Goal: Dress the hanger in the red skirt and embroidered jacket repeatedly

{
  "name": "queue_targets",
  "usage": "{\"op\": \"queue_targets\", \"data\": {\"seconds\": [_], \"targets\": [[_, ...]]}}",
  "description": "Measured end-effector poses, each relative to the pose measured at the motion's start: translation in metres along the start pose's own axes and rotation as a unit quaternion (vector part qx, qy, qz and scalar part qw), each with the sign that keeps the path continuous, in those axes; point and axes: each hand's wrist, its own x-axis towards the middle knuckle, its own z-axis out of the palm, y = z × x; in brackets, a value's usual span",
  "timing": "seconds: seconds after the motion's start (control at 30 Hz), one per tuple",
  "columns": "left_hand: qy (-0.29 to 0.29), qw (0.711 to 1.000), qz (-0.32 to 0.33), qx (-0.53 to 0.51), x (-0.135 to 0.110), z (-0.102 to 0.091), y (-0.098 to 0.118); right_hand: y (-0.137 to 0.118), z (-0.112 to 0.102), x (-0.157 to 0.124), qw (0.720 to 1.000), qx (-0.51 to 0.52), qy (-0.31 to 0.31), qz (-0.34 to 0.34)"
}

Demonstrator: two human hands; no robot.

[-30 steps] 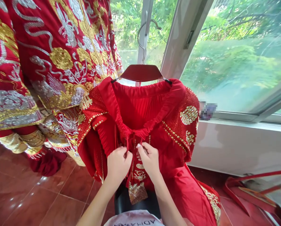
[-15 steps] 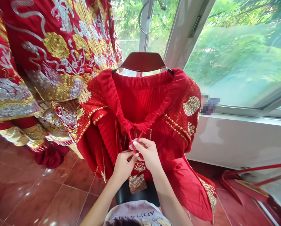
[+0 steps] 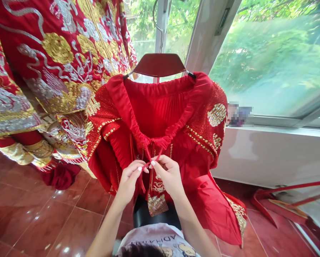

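Red cloth straight ahead: a garment (image 3: 157, 110), hung from a dark red hanger (image 3: 158, 65) in front of a window (image 3: 264, 67). Just below the lowest edge of its gathered neckline (image 3: 133, 125), thin red cords (image 3: 146, 165), drawn down and crossed. Pinches them at the crossing with the right hand (image 3: 169, 175), thumb and fingertips pressed together; grips a cord just beside with the left hand (image 3: 128, 180), thumb likewise closed on it. Leaves only a slim gap between the two sets of fingertips. Beneath both hands, a glittering gold panel end (image 3: 158, 205). Tight to the left: embroidered garments (image 3: 58, 50), right at the shoulder's edge; cannot tell whether touching. Roomier to the right: white wall (image 3: 256, 157) past the beaded sleeve edge (image 3: 201, 142). Lower left, open tiled floor (image 3: 69, 210); lower right, a red object (image 3: 285, 210), kind unclear, apart from the garment.
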Motion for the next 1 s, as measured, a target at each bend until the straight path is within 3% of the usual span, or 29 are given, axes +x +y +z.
{"op": "queue_targets", "data": {"seconds": [0.17,0.33,0.53,0.7,0.87,1.0], "targets": [[-0.010,0.992,0.059,0.107,0.006,-0.003,0.026,0.004,0.002,-0.001,0.998,-0.047,0.018,-0.041],[0.048,0.975,0.125,0.175,0.023,0.004,0.027,0.004,0.004,-0.002,0.995,-0.072,0.016,-0.062],[0.142,0.985,0.059,0.078,0.036,0.017,0.013,0.001,0.004,-0.004,0.994,-0.092,0.022,-0.053],[0.062,0.990,-0.066,-0.109,0.040,0.023,0.015,0.001,0.004,-0.004,0.994,-0.089,0.016,-0.059],[0.025,0.973,-0.091,-0.211,0.042,0.013,0.009,0.005,0.002,-0.003,0.997,-0.064,0.016,-0.033],[-0.010,0.966,-0.106,-0.235,0.041,0.007,-0.002,0.005,0.002,-0.002,0.999,-0.043,0.008,-0.014]]}}
